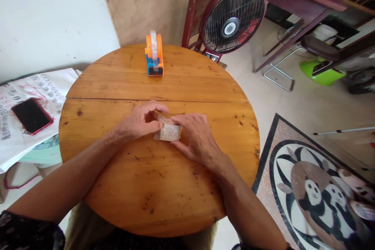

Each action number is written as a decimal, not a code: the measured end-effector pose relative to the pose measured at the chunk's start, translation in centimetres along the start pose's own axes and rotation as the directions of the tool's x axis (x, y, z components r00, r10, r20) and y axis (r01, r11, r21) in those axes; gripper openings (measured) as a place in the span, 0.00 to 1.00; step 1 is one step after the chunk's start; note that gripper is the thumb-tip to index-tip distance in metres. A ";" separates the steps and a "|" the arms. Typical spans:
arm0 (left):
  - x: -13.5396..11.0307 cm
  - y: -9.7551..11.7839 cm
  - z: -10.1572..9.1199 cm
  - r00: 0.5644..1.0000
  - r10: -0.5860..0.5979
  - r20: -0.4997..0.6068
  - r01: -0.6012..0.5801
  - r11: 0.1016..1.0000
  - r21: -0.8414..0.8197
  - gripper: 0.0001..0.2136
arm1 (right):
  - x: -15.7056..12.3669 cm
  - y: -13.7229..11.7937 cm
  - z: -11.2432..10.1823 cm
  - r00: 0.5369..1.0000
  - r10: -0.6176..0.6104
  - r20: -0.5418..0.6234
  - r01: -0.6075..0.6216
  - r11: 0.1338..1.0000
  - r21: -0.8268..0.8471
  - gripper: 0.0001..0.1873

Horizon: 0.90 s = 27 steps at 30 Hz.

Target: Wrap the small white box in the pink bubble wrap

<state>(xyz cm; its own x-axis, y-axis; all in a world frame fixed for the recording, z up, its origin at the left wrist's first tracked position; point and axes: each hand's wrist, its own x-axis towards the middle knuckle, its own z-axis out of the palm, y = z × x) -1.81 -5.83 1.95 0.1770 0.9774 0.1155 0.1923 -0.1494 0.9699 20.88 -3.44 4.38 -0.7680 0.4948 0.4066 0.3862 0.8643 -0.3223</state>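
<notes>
A small block-shaped packet [170, 132] in clear wrapping, with fine print on its face, is at the middle of the round wooden table [117, 187]. My left hand [143, 120] pinches its upper left corner, with the thumb on the wrapping and the index finger arched behind. From the other side, my right hand [197, 136] grips its right edge between thumb and fingers. Some of the packet's far side is hidden by my fingers. Farther back on the table stands an orange and blue tape dispenser [154, 54] with a roll of clear tape.
A phone [33, 115] in a red case lies on printed white sheets [63, 86] to the left. Behind the table are a fan [231, 27] and a wooden chair [195, 15]. A panda-patterned mat [316, 195] covers floor at right.
</notes>
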 end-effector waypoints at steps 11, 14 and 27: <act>-0.1 0.1 0.4 0.993 0.008 0.120 0.017 0.978 -0.206 0.35 | 0.0 0.0 -0.2 0.979 -0.091 -0.183 0.070 0.990 -0.120 0.27; -0.2 -0.4 0.6 0.995 0.086 0.058 -0.070 0.967 -0.244 0.37 | -0.1 0.3 -0.8 0.979 -0.005 -0.205 -0.002 1.000 -0.031 0.32; -0.3 0.4 0.7 0.997 0.045 0.068 -0.023 0.955 -0.296 0.37 | 0.0 1.3 -0.3 0.990 0.081 -0.120 -0.065 0.989 0.133 0.29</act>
<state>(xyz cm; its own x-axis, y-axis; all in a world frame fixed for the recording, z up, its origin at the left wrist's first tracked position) -1.11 -6.24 2.13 0.2505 0.9573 0.1441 -0.1064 -0.1207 0.9870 21.58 -2.32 4.23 -0.6677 0.5703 0.4785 0.3634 0.8107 -0.4591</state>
